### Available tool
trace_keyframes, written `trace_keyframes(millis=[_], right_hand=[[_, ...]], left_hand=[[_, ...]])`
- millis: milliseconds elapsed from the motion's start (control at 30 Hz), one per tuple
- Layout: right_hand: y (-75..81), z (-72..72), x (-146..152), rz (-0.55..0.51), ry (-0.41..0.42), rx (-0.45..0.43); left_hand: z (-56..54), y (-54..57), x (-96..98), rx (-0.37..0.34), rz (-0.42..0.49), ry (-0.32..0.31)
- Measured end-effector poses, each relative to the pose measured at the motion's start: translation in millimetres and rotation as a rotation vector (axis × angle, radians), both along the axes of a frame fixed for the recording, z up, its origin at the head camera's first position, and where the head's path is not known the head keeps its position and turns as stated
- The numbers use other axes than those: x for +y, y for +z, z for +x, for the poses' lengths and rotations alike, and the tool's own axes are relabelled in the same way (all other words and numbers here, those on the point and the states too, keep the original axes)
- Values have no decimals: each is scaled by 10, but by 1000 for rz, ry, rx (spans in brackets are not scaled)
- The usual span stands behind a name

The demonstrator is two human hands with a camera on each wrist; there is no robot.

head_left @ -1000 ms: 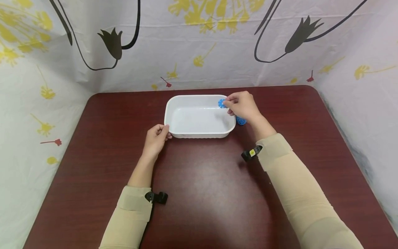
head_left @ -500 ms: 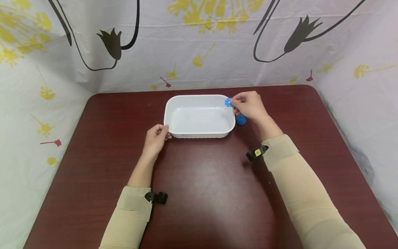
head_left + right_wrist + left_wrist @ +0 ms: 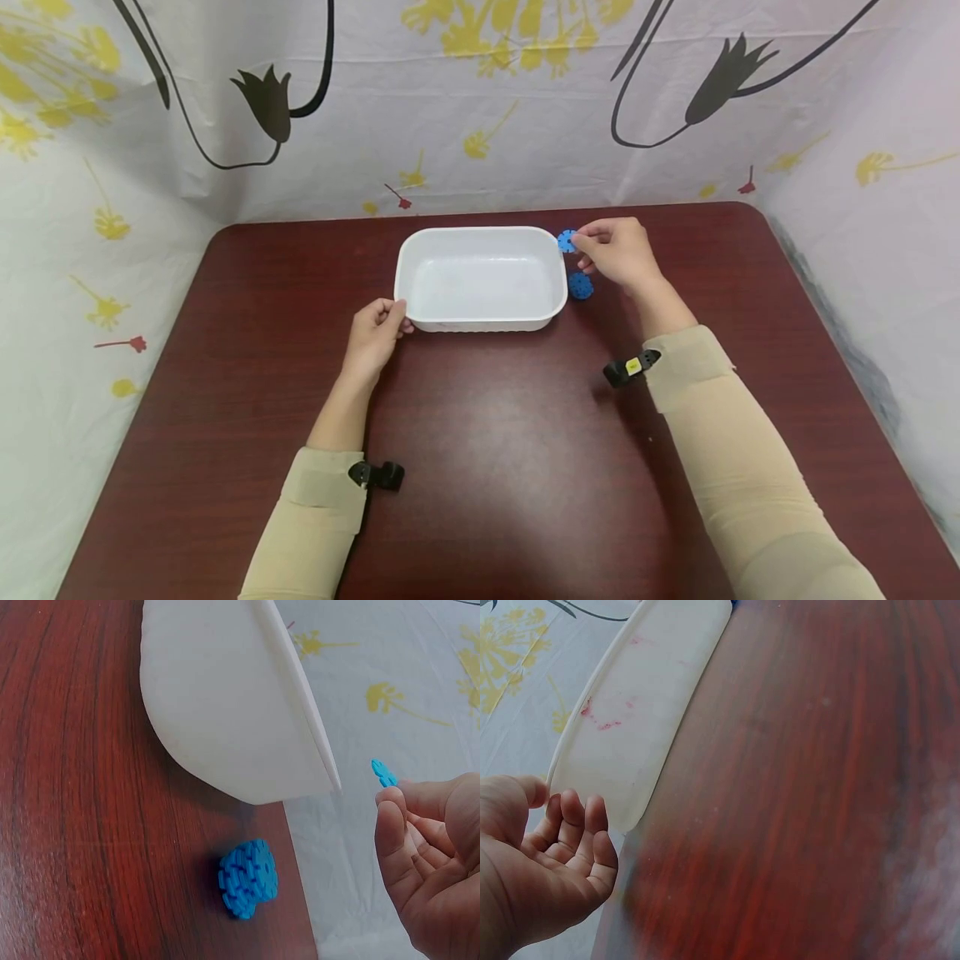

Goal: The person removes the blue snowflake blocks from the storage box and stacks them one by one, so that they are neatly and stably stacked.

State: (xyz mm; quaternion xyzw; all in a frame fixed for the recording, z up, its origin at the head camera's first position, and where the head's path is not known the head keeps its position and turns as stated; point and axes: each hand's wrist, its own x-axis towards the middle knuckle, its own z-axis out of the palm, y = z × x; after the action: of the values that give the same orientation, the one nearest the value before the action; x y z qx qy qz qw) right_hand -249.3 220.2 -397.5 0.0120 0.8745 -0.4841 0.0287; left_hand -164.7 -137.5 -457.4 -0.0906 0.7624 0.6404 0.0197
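Observation:
A white rectangular dish [image 3: 480, 325] with rounded corners stands toward the back of the table. My left hand [image 3: 372, 335] pinches its near left corner, thumb on the rim and fingers against the outside, as the left wrist view also shows for the left hand [image 3: 555, 862]. Between thumb and fingertips my right hand [image 3: 622, 254] pinches a thin blue notched disc [image 3: 566, 242], just beyond the dish's right rim. A stack of similar blue discs [image 3: 581, 286] rests on the table right of the dish; in the right wrist view this stack [image 3: 249, 877] leans slightly.
The dark red wooden table [image 3: 480, 467] ends behind the dish at a white cloth [image 3: 555, 167] printed with flowers. Each sleeve carries a black wrist mount, such as the right one [image 3: 632, 367]. Pink marks dot the dish's outer wall [image 3: 622, 712].
My right hand has moved to the right with the blue disc, from over the dish's inside to beyond its right rim. The left hand and the dish have stayed put.

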Motion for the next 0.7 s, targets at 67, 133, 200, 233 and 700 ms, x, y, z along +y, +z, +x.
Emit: trace_keyframes(millis=[67, 133, 200, 233, 700], right_hand=[[2, 2, 30, 4, -10, 5], [-1, 4, 56, 13, -16, 9], [-7, 10, 78, 20, -23, 5], [-12, 13, 91, 23, -26, 3], [-198, 60, 193, 15, -29, -41]], left_hand=[[-3, 0, 1, 2, 0, -1], [-5, -2, 0, 4, 0, 1], [-5, -4, -1, 5, -1, 4], [-5, -4, -2, 5, -1, 5], [-3, 4, 0, -3, 0, 4]])
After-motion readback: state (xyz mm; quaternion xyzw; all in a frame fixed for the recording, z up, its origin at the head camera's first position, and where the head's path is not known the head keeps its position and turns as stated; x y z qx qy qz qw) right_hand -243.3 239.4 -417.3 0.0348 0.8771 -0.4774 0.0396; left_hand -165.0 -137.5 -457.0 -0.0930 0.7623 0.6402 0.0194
